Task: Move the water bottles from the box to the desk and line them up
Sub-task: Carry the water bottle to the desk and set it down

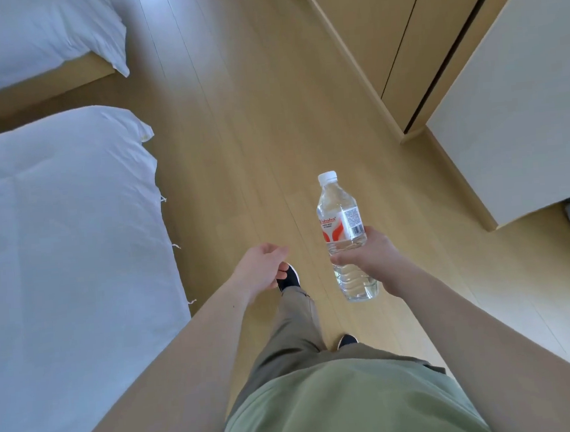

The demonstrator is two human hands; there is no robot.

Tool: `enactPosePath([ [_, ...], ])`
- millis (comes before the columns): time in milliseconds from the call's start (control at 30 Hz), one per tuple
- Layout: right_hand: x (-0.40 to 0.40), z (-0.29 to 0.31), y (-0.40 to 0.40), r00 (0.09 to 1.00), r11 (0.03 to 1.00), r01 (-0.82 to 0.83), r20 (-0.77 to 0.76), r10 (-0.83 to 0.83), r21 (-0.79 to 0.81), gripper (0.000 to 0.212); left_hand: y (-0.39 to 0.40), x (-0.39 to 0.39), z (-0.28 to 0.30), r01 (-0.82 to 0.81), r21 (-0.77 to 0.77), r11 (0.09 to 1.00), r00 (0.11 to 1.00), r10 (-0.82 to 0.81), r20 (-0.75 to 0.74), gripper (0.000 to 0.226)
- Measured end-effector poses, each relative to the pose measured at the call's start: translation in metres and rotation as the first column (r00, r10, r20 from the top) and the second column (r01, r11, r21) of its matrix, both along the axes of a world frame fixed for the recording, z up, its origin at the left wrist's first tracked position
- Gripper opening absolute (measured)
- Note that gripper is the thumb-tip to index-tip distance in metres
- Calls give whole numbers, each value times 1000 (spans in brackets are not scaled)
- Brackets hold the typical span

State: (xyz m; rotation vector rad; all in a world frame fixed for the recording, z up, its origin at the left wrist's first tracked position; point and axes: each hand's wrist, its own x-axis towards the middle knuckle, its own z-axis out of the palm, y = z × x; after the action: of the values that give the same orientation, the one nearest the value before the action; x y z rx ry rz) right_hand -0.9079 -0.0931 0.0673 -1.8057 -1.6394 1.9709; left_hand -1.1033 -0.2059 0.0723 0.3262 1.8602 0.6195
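While we look down at the wooden floor, our right hand has its grip closed around the lower middle of a clear water bottle, thumb across the front just under the red and white label. It has a white cap on top, tilts slightly, and is held in the air above the floor, touching nothing else. Our left hand holds nothing, its grip loose with the fingers hanging lightly curled. Two beds with white covers lie to our left. Pale wooden cabinets stand to our right. Below, we see a green shirt, khaki trousers and dark shoes.
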Motion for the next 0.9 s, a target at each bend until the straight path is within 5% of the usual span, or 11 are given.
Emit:
enactPosePath([
  [400, -159, 19, 126, 1000, 999, -24, -5, 24, 44, 49, 134, -163, 13, 48, 41, 998, 998, -46, -37, 28],
  [900, -302, 6, 293, 993, 994, -108, -39, 109, 3, 47, 292, -278, 9, -10, 47, 999, 998, 13, -58, 23],
])
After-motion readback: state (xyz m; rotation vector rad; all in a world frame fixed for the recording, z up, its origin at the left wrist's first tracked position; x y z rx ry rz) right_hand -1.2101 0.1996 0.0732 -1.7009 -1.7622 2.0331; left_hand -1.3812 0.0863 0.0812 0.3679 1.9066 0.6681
